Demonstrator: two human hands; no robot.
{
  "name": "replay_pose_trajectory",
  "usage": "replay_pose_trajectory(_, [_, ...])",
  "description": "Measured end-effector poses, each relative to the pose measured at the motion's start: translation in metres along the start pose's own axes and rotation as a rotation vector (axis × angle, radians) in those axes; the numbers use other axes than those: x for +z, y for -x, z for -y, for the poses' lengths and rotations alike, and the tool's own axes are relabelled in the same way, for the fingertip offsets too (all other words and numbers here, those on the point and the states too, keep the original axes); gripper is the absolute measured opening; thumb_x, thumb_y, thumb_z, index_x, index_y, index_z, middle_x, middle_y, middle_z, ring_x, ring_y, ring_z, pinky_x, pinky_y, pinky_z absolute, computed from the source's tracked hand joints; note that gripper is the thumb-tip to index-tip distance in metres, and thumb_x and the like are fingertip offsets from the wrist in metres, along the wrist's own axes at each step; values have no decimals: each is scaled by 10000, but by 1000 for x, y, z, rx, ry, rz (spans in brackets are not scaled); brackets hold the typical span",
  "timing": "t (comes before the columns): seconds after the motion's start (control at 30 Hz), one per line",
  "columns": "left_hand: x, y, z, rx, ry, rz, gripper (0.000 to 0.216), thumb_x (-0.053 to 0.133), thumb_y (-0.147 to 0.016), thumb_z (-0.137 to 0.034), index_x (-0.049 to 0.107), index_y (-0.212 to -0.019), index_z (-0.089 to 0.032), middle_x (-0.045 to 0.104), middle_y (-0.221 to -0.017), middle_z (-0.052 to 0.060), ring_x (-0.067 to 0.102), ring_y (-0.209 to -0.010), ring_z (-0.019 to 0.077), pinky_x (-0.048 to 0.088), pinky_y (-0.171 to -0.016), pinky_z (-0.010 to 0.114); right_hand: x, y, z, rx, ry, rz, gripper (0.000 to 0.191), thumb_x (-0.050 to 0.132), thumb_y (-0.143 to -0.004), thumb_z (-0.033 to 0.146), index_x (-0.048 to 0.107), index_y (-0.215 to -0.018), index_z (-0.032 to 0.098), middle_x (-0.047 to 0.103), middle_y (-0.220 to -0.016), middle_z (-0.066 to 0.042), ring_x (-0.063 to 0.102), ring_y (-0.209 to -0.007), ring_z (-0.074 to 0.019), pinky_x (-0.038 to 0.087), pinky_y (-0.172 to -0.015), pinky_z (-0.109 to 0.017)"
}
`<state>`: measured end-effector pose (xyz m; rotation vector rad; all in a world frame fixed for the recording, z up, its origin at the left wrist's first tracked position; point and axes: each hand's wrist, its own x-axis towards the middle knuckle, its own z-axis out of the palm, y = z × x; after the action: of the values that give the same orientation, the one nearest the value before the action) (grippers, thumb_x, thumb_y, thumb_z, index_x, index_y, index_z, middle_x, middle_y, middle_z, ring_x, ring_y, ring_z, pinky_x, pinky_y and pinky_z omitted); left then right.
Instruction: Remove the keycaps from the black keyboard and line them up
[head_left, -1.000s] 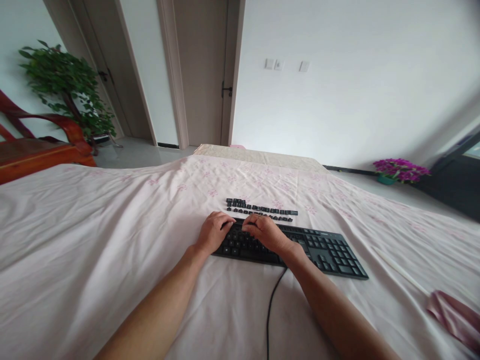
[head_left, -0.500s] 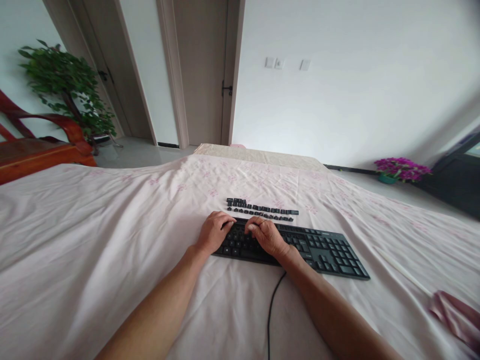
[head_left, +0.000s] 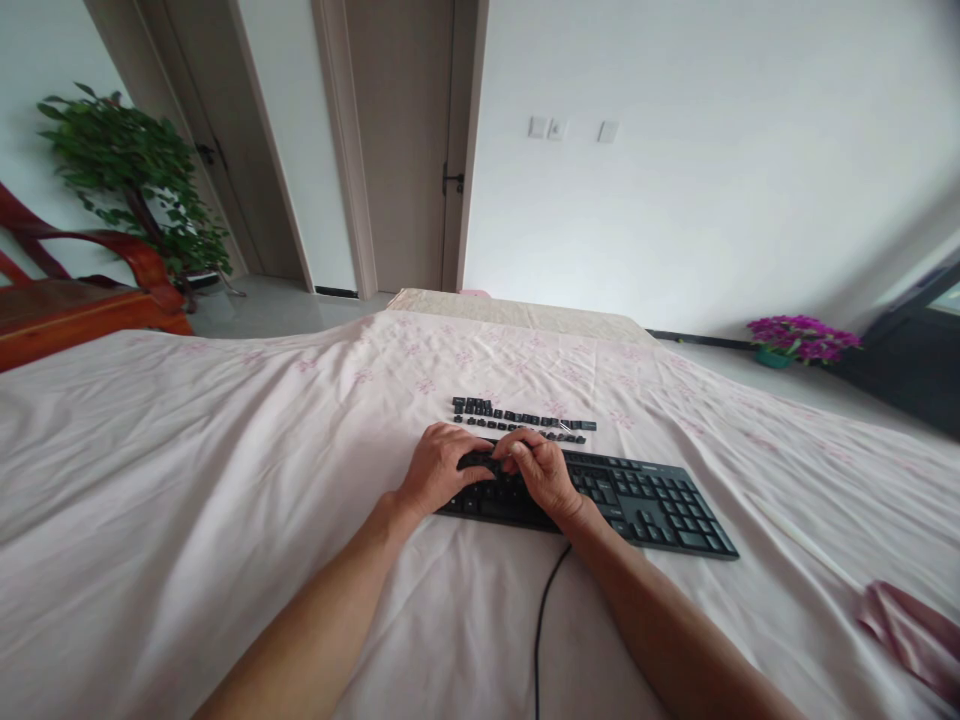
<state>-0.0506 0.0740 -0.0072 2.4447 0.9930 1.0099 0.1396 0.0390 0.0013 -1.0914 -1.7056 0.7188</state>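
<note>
My left hand [head_left: 441, 470] gapes, right hand [head_left: 546, 473] curls (either's hold I can't tell), loose keys [head_left: 531, 419] beyond, others still on the keyboard [head_left: 631, 497] beneath.

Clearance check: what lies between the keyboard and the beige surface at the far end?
In the head view, loose black keycaps lie in rows just beyond the keyboard; then pale floral cloth runs to the beige surface.

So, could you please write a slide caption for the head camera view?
Left hand and right hand over the black keyboard, loose keycaps lying in rows beyond it on pink cloth.
</note>
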Motion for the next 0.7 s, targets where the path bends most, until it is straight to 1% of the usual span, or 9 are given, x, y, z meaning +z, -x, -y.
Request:
replay_pose_trajectory(0.07, [1,-2,-4,-37,42,30,276,709,-722,-413,706,-965,-281,718,-915,15,616,-913,217,393,-922,363,1,0,0,-3,-25,-1,396,402,-924,479,630,-817,173,640,-794,-52,583,-603,-126,504,-581,-249])
replay_pose_trajectory(0.2, [6,-2,-2,-150,170,25,173,697,-733,-293,715,-903,-266,726,-894,-11,638,-859,186,447,-856,313,1,0,0,-23,-75,30,403,408,-923,478,647,-833,166,643,-828,-64,594,-622,-130,503,-580,-254])
replay_pose_trajectory(0.27, [8,-1,0,-181,250,31,169,680,-738,-262,711,-904,-250,726,-890,-15,647,-840,170,474,-807,283,2,0,-1,-46,-79,52,386,413,-926,462,652,-843,169,645,-850,-67,595,-632,-132,500,-587,-260])
replay_pose_trajectory(0.33, [9,-1,2,-212,315,41,173,664,-743,-258,707,-909,-234,726,-882,-12,655,-820,160,493,-769,265,2,0,-1,-87,-49,64,356,422,-928,441,650,-845,180,647,-853,-65,601,-678,-146,503,-628,-275])
replay_pose_trajectory(0.47, [12,0,6,-295,392,38,207,656,-735,-260,695,-929,-202,726,-883,12,664,-813,161,514,-770,271,-1,1,3,-201,66,47,304,416,-937,396,641,-866,203,652,-855,-59,607,-835,-181,490,-787,-321])
replay_pose_trajectory(0.53, [14,0,9,-322,424,29,205,651,-733,-249,690,-927,-194,723,-886,22,666,-821,164,518,-793,284,-3,1,6,-230,138,11,291,398,-946,369,638,-911,209,651,-885,-61,602,-861,-184,477,-813,-325])
replay_pose_trajectory(0.63, [16,0,11,-357,486,-5,179,654,-724,-224,672,-897,-181,716,-873,30,667,-827,162,521,-815,294,-6,0,11,-195,350,-57,291,384,-956,343,645,-939,216,646,-901,-66,589,-860,-184,452,-818,-314])
replay_pose_trajectory(0.7, [16,0,12,-375,534,-46,188,660,-719,-215,644,-901,-170,706,-881,36,665,-829,158,525,-803,288,-6,-3,13,-142,528,-51,287,399,-955,347,656,-916,224,647,-888,-61,581,-854,-184,427,-822,-305])
